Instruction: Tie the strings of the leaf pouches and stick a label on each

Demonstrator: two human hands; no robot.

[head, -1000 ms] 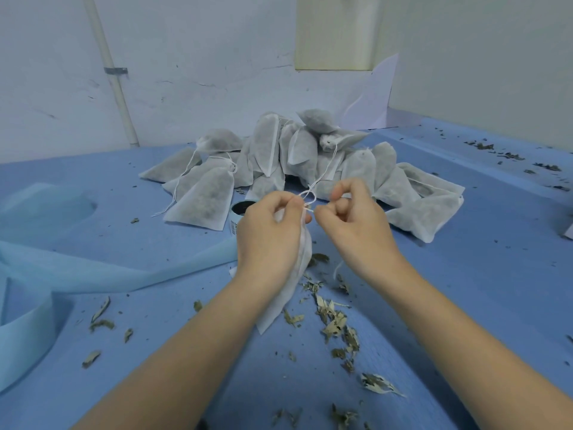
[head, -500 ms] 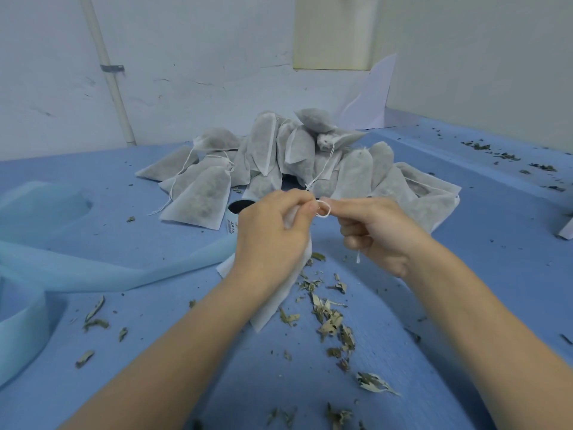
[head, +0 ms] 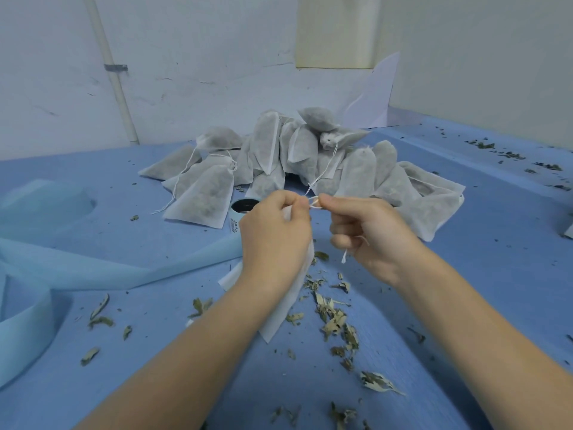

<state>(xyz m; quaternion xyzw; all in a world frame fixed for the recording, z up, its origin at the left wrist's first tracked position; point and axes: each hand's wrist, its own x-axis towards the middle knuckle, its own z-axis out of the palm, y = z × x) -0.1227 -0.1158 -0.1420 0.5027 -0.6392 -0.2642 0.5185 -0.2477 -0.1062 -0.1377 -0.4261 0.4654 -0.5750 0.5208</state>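
Observation:
My left hand grips the neck of a white leaf pouch, which hangs down behind my wrist. Its thin white string forms a small loop between my two hands. My right hand pinches that loop with thumb and forefinger, and a loose string end dangles under its palm. Behind my hands lies a pile of filled grey-white pouches, several with loose strings.
A blue cloth covers the work surface. Dried leaf scraps are scattered in front of me and at the far right. A light blue fabric strip runs along the left. A dark roll with a label sits behind my left hand.
My right hand has turned and shifted right, drawing the string into a small loop between both hands. My left hand has kept its grip on the pouch neck.

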